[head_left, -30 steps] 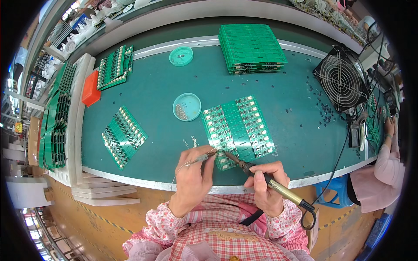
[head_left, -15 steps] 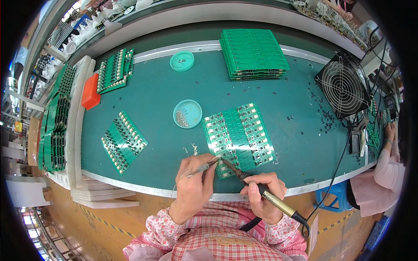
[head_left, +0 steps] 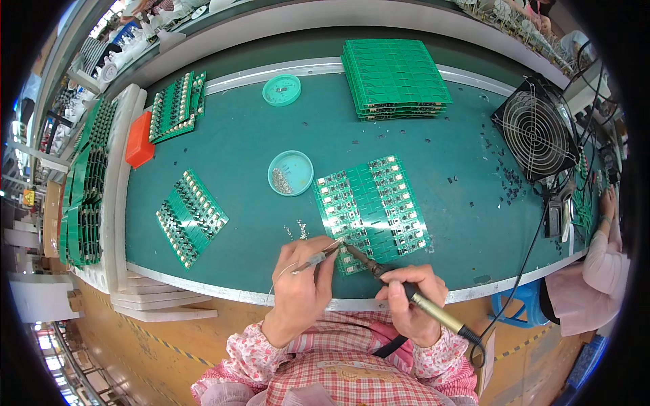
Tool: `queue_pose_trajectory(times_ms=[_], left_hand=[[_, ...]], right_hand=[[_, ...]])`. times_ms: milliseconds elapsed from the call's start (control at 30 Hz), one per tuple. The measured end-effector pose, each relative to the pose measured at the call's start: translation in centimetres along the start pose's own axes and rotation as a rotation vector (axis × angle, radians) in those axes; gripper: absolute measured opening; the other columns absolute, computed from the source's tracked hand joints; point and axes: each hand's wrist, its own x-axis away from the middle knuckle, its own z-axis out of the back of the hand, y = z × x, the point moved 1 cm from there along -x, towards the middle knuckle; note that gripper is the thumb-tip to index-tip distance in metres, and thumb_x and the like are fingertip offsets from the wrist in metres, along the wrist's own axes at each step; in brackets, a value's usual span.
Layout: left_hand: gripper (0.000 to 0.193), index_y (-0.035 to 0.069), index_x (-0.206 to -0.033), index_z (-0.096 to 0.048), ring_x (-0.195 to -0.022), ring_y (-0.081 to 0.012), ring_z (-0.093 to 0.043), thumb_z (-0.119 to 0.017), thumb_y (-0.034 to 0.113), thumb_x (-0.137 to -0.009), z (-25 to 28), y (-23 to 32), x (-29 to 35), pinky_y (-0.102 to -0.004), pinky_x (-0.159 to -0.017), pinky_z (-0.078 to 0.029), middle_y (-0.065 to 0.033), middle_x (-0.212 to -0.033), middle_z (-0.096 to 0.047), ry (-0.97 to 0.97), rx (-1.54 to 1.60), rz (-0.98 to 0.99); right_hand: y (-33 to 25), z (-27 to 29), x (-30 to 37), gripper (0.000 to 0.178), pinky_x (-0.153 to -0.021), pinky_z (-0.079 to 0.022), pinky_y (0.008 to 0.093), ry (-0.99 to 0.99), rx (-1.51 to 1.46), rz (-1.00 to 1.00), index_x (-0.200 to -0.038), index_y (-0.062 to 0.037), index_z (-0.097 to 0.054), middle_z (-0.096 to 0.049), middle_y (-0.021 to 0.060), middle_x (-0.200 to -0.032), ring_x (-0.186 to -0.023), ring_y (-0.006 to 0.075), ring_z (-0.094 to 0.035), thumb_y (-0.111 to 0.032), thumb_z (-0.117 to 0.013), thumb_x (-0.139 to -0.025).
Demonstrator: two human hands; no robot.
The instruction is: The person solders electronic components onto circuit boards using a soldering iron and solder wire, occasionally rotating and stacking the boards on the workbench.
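Note:
My right hand (head_left: 414,301) is closed round the handle of a soldering iron (head_left: 433,314). The iron's dark tip points up and left onto the near left corner of a green circuit board panel (head_left: 369,210). At that same corner, my left hand (head_left: 301,281) pinches a solder wire (head_left: 271,289) that runs through a short grey sleeve (head_left: 313,262). Wire end and iron tip meet, or nearly meet, at the board; my fingers partly hide the spot. Rows of small white and black parts cover the panel.
Left lies another panel (head_left: 191,218), with more boards (head_left: 177,108) beside a red box (head_left: 140,140). Two turquoise dishes (head_left: 291,173) hold small parts. A board stack (head_left: 396,74) stands at the back, a fan (head_left: 535,132) at right. The iron's cord (head_left: 525,250) trails right; another person's arm (head_left: 606,247) shows there.
Both hands stay nearly in place, the iron tip and solder wire still at the panel's near left corner. The view has shifted very slightly.

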Motion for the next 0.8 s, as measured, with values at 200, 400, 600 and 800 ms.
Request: queue_pose_trajectory(times_ms=[200, 400, 600, 800], left_hand=[[0.022, 0.001, -0.104, -0.066, -0.089, -0.0326, -0.065, -0.069, -0.006, -0.083, 0.06, 0.24, -0.07, -0.039, -0.077, -0.051, -0.0136, -0.102, -0.07, -0.004, -0.005, 0.007], [0.023, 0.001, -0.104, -0.066, -0.089, -0.0328, -0.065, -0.069, -0.006, -0.083, 0.05, 0.08, -0.01, -0.0389, -0.078, -0.051, -0.0136, -0.102, -0.07, -0.005, -0.003, 0.003], [0.023, 0.002, -0.102, -0.066, -0.083, -0.0315, -0.065, -0.07, -0.006, -0.08, -0.15, 0.31, -0.24, -0.0396, -0.079, -0.05, -0.0099, -0.099, -0.069, 0.028, -0.005, -0.005], [0.023, 0.001, -0.105, -0.066, -0.09, -0.0326, -0.065, -0.069, -0.006, -0.083, 0.1, 0.23, -0.12, -0.0389, -0.078, -0.051, -0.0131, -0.103, -0.069, -0.024, -0.022, 0.003]], right_hand=[[-0.15, -0.1, -0.07, 0.01, -0.055, -0.053, 0.0281, -0.002, 0.1, 0.185, -0.094, -0.0015, -0.065, -0.071, 0.0082, -0.074, -0.06, 0.0179, -0.069, -0.003, -0.071, -0.085], [-0.12, 0.0, 0.15, 0.008, -0.057, -0.053, 0.0264, 0.022, -0.1, -0.159, -0.098, -0.0003, -0.062, -0.071, 0.0078, -0.075, -0.063, 0.0159, -0.071, -0.004, -0.066, -0.092], [0.02, -0.05, -0.09, 0.01, -0.055, -0.051, 0.0277, -0.007, 0.135, 0.208, -0.094, -0.0023, -0.066, -0.071, 0.0083, -0.076, -0.057, 0.0173, -0.067, -0.004, -0.071, -0.087], [-0.11, -0.06, -0.18, 0.01, -0.054, -0.05, 0.0286, -0.008, 0.145, 0.233, -0.093, -0.002, -0.066, -0.071, 0.0084, -0.075, -0.054, 0.0172, -0.063, -0.005, -0.071, -0.085]])
